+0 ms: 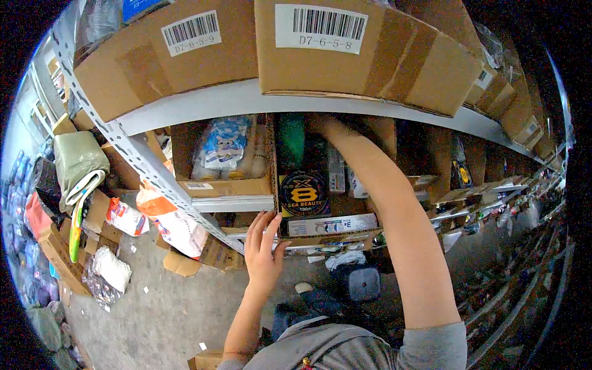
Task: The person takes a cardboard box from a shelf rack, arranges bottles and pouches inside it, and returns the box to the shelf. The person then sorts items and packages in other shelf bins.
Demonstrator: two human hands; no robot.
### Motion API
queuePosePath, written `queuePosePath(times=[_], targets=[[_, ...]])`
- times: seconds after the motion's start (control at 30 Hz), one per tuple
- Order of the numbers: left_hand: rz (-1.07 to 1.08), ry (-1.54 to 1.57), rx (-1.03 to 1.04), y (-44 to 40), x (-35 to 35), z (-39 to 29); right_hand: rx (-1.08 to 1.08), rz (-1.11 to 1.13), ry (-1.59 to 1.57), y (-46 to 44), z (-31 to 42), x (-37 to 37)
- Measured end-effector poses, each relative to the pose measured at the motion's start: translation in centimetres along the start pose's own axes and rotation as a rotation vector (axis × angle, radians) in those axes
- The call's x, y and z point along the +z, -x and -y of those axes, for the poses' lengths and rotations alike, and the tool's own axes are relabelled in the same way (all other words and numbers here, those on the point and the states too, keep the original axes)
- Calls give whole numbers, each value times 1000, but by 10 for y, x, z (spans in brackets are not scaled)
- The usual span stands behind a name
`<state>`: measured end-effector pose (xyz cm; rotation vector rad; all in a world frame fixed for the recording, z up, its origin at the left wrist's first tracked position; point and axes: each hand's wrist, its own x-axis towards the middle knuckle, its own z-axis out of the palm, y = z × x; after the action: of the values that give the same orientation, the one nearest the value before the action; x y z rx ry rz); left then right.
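My right arm reaches deep into an open cardboard carton on the shelf. My right hand (324,125) is in shadow and smeared at the back, close to a green item (292,139); its fingers cannot be made out. In the carton's front lie a round black "X8 Sea Beauty 100m" pack (304,193), a long white box (333,225) and a clear-wrapped pack (336,172). At the carton's front left corner is my left hand (264,253), fingers stretched out with the tips at the cardboard edge, holding nothing.
A carton with a blue-and-white bag (227,143) stands to the left. Overhead, labelled cartons (370,46) sit on a metal shelf beam (246,102). A perforated upright (117,132) stands at left. Bags and cartons (176,222) lie on the floor; a dark stool (364,283) is below.
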<state>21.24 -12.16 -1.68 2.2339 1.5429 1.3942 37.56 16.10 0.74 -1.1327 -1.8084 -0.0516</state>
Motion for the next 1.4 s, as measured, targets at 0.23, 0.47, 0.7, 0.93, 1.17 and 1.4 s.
queuePosePath(times=[0.23,0.47,0.7,0.93,1.17,1.4], targets=[[-12,9,19,-1,-1,-1,-58,56,-114,-7,0,-11],[-22,21,-3,1,0,-1,-53,364,-49,2,14,-65],[-28,37,18,1,1,0,11,199,243,42,47,-87],[-18,31,9,3,2,1,346,1205,-31,8,44,-115],[-6,34,-26,4,2,0,9,393,320,1,15,-65],[-35,32,-13,3,3,0,26,233,123,9,10,-41]])
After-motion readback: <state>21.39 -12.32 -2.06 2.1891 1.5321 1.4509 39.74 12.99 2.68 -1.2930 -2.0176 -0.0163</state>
